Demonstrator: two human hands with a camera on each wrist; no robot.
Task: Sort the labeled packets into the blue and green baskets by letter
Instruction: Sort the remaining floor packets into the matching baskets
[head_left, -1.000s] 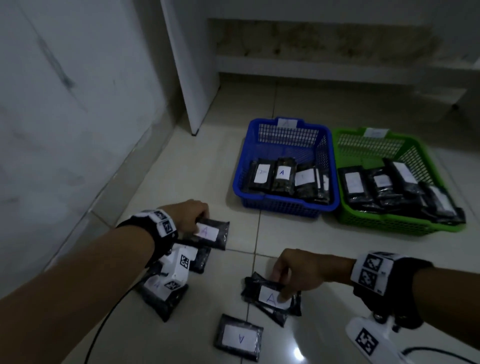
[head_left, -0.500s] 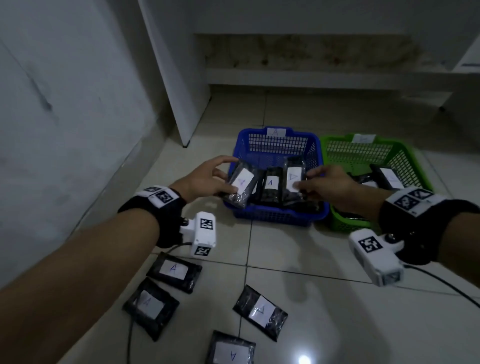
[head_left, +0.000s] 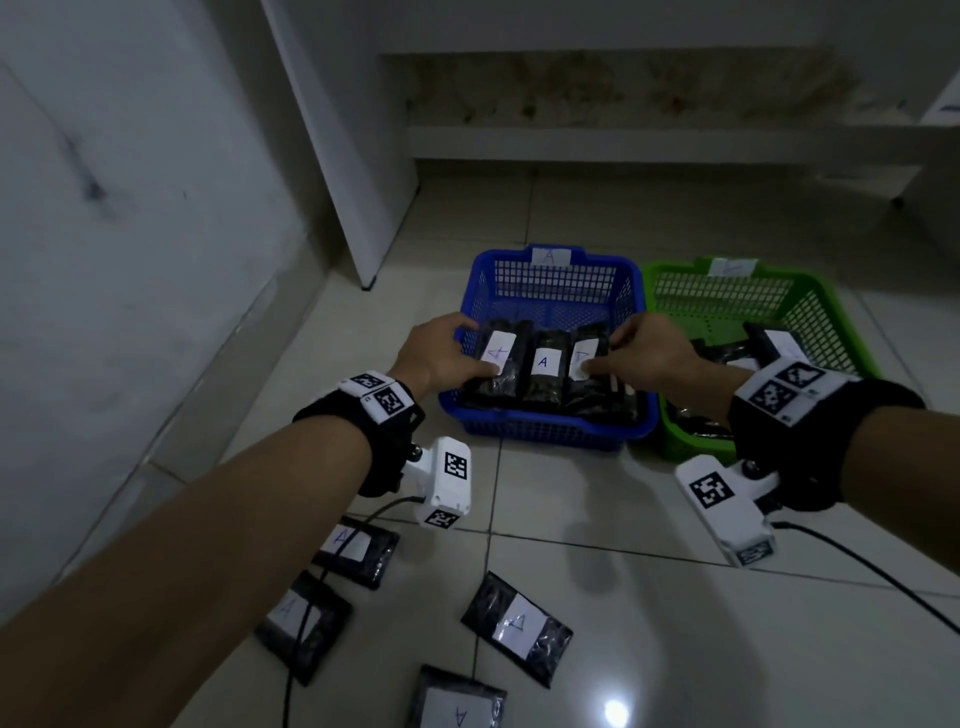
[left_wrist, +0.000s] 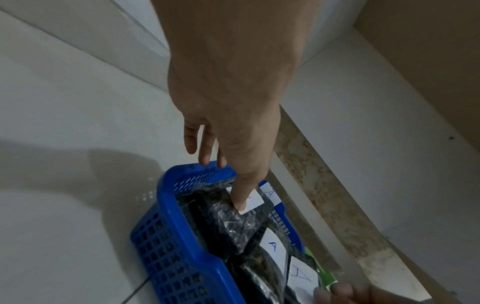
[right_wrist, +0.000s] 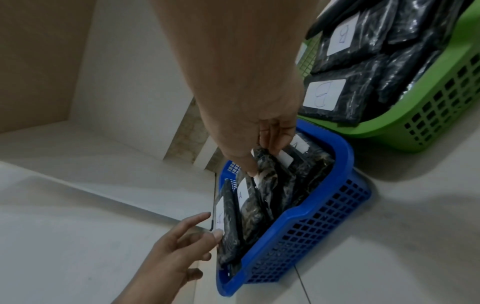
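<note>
head view, count: four loose A packets on the tile floor (head_left: 597, 530), the middle one (head_left: 516, 625) lying diagonal; two baskets side by side, blue basket (head_left: 550, 431) left, green basket (head_left: 831, 306) right.
head view, blue basket: three packets show, standing on edge in a row, long axes running front to back, labels up.
head view, hands: both arms reach forward over the blue basket. left hand (head_left: 441, 353) has its thumb on the label of the left packet (head_left: 496, 364); right hand (head_left: 649, 353) pinches the right packet (head_left: 587, 364).
left wrist view: index finger (left_wrist: 244, 191) pressed straight onto the packet label, other fingers loose above the basket rim (left_wrist: 197, 170). Looks more like a press than a grip, hard to be sure.
right wrist view: fingertips (right_wrist: 270, 142) pinching the packet's top edge; B packets (right_wrist: 327, 94) lie flat in the green basket, at least four.
</note>
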